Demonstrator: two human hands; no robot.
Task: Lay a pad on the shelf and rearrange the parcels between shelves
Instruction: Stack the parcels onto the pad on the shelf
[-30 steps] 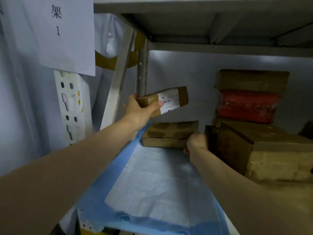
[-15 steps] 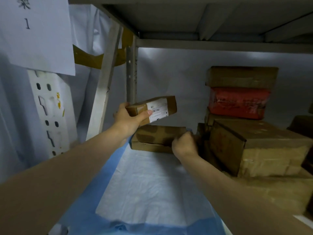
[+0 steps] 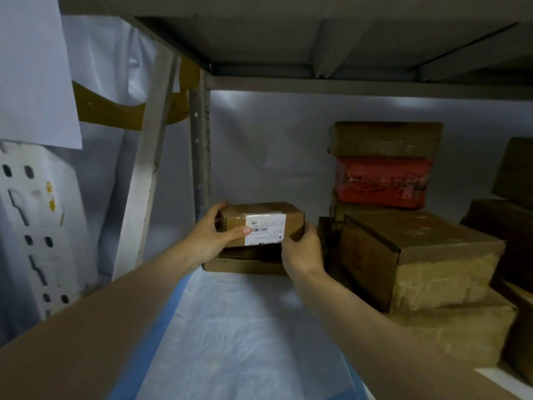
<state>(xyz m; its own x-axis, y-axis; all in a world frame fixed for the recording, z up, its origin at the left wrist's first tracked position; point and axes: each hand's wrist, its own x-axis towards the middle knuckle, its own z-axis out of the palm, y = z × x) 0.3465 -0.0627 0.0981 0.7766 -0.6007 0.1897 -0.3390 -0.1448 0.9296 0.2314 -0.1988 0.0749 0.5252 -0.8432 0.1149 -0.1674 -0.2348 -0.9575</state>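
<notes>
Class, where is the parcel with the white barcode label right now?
The labelled parcel sits at the back left of the padded shelf, on top of a flat brown box, held between the left hand and right hand.

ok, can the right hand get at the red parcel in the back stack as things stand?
Probably yes, once free. The right hand is now on the labelled box with the left hand. The red parcel has its front face exposed, though a brown parcel sits on top.
</notes>
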